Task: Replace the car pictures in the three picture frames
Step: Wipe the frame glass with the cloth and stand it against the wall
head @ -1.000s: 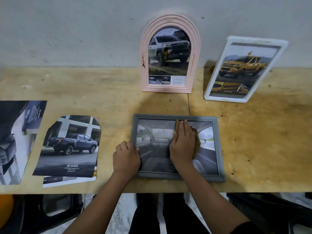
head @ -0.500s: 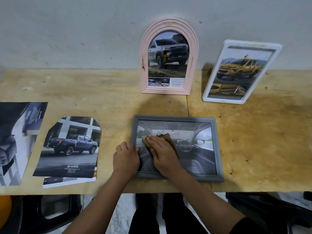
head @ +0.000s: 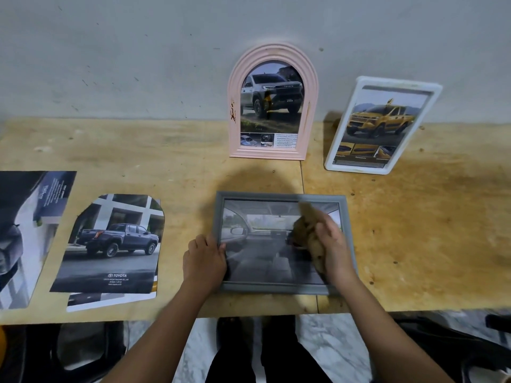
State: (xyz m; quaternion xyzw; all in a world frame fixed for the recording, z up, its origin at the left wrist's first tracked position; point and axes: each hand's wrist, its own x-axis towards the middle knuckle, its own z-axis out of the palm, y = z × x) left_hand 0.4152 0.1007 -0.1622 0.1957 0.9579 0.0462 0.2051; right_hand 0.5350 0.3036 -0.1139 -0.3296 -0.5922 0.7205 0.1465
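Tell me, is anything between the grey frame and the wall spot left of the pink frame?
Nothing visible. Only bare table lies between the grey frame and the wall left of the pink frame; the loose truck print lies further left, off that path. The right hand holds a cloth over it.

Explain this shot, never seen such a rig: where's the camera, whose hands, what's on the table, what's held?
No robot here: a person works bare-handed, and the single camera sits on their head, looking forward and down at their own arms. On the wooden table lies a grey frame holding a car-interior picture. The left hand holds its left edge; the right hand holds a brown cloth over the glass. A pink arched frame and a white frame stand at the wall behind, each showing a pickup. A dark pickup print and a larger print lie loose at left.
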